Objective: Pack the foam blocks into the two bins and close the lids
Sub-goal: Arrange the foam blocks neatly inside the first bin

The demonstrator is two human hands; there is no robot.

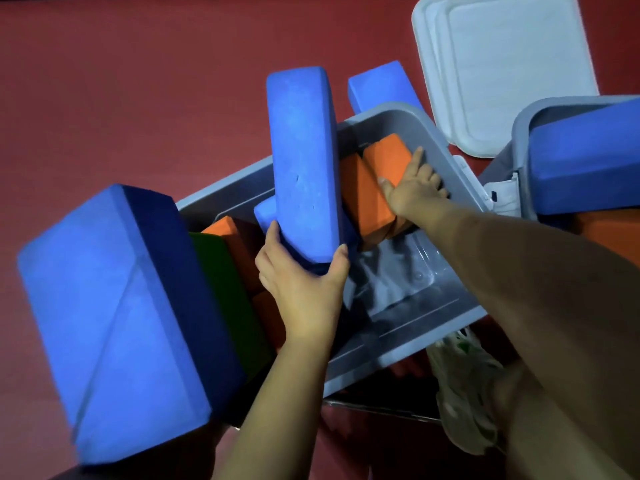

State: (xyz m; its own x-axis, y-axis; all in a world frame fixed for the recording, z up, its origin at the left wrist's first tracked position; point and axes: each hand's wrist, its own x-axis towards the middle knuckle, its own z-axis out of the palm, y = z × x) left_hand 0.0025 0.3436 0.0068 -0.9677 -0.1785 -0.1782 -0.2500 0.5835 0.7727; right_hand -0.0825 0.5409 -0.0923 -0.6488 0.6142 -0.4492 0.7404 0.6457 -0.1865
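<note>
Oddly, no words or labels could be read on anything. Two grey bins sat on the red floor: the near bin and the far bin, with white lids lying flat behind them. The left hand gripped a long blue block, standing up over the near bin. The right hand pressed on an orange block inside it, fingers curled over its far edge. A big blue block leaned at the left.
</note>
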